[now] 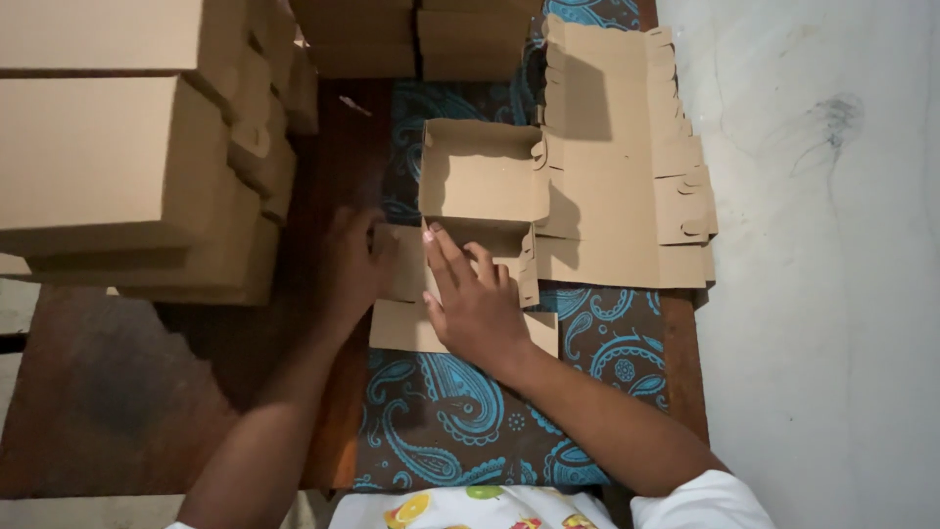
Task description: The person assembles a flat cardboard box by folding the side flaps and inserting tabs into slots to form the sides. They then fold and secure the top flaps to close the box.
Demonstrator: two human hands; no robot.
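Right hand (475,304) flat, fingers (446,257) spread, pinning half-folded cardboard box (482,181) flap just beyond fingertips; left hand (354,263) curled against flap's edge, steadying. Finished boxes (108,147) stacked left.

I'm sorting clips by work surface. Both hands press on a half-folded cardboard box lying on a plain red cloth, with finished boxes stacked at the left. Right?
Not quite: the head view shows the cloth is blue with a paisley pattern, not plain red. The rest holds: left hand and right hand press on the half-folded cardboard box, finished boxes stacked at the left.

Dim, soft-focus view; deep left-side shadows.
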